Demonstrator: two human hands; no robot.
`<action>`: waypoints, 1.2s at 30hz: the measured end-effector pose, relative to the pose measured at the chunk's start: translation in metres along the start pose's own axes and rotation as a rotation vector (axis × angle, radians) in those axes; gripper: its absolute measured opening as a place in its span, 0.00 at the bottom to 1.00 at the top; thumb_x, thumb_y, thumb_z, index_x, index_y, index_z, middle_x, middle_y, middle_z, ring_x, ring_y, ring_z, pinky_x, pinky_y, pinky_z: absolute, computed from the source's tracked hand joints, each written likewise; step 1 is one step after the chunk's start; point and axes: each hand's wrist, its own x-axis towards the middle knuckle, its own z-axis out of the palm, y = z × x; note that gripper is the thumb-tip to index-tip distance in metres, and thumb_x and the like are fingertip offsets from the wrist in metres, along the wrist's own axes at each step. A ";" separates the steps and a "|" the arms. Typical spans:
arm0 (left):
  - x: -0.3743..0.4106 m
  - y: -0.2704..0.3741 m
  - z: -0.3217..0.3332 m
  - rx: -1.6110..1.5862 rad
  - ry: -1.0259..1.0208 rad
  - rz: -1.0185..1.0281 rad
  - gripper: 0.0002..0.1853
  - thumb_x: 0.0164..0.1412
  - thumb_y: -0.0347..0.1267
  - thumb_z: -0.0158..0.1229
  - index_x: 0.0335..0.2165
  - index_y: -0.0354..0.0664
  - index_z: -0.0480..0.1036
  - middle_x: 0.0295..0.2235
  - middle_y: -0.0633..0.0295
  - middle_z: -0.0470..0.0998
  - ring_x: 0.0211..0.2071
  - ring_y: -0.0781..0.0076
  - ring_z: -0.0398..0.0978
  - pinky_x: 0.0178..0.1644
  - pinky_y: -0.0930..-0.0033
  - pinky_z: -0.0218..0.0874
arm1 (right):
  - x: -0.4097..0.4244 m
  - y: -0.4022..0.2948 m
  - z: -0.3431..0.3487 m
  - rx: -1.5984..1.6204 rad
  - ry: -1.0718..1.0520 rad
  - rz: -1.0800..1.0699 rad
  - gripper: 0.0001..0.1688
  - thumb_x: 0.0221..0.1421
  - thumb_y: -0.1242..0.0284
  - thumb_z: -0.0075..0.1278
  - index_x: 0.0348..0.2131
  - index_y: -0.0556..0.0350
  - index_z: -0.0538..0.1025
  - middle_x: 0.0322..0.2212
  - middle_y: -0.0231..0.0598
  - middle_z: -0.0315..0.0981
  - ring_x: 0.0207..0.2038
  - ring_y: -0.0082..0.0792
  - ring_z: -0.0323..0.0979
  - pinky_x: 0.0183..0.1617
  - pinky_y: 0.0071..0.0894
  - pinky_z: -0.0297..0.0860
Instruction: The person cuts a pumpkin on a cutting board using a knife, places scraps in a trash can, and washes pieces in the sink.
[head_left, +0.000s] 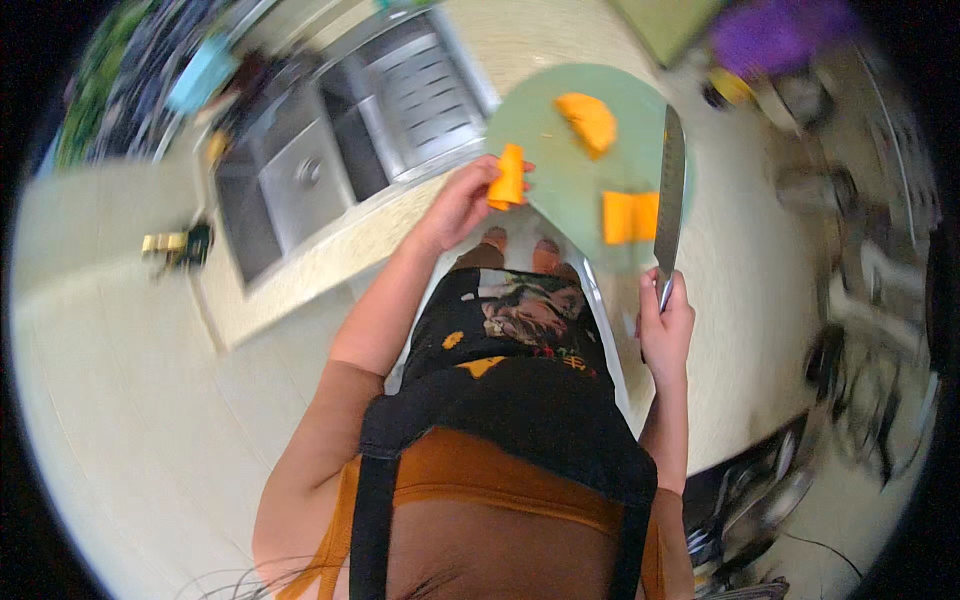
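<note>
My left hand (469, 199) holds a cut piece of orange squash or similar produce (508, 178) at the near left edge of a round, pale green cutting board (540, 97). In my right hand (666, 319) is the handle of a large kitchen knife (671, 187); its blade points away from me over the board's right side. Two blocky orange pieces (618, 218) lie side by side just left of the blade. Farther back on the board rests a bigger curved orange chunk (589, 122).
Left of the board is a stainless steel sink (307, 169) with a slotted tray (424, 86). A purple item (780, 34) and blurred kitchenware stand at the upper right. Pans and utensils (750, 495) sit at the lower right, beside the pale countertop (739, 337).
</note>
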 end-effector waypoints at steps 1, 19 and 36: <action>-0.008 -0.003 -0.008 -0.003 0.043 0.065 0.19 0.61 0.35 0.46 0.47 0.34 0.63 0.51 0.50 0.69 0.46 0.65 0.71 0.53 0.64 0.63 | 0.018 -0.008 0.008 -0.045 -0.086 -0.041 0.11 0.60 0.67 0.47 0.33 0.58 0.70 0.15 0.35 0.65 0.19 0.20 0.62 0.25 0.25 0.61; -0.477 -0.294 -0.090 0.593 2.307 0.064 0.10 0.56 0.32 0.58 0.36 0.37 0.71 0.36 0.58 0.75 0.37 0.65 0.74 0.37 0.67 0.68 | -0.037 -0.046 0.246 -0.760 -1.202 -0.900 0.13 0.60 0.66 0.46 0.35 0.59 0.70 0.21 0.52 0.73 0.25 0.51 0.74 0.27 0.43 0.67; -0.243 -0.131 -0.185 0.712 0.870 0.323 0.15 0.63 0.27 0.48 0.48 0.38 0.71 0.42 0.55 0.77 0.40 0.72 0.76 0.45 0.71 0.68 | -0.035 -0.008 0.151 -0.555 -0.524 -0.543 0.14 0.55 0.65 0.49 0.36 0.55 0.70 0.27 0.54 0.74 0.31 0.57 0.73 0.34 0.51 0.69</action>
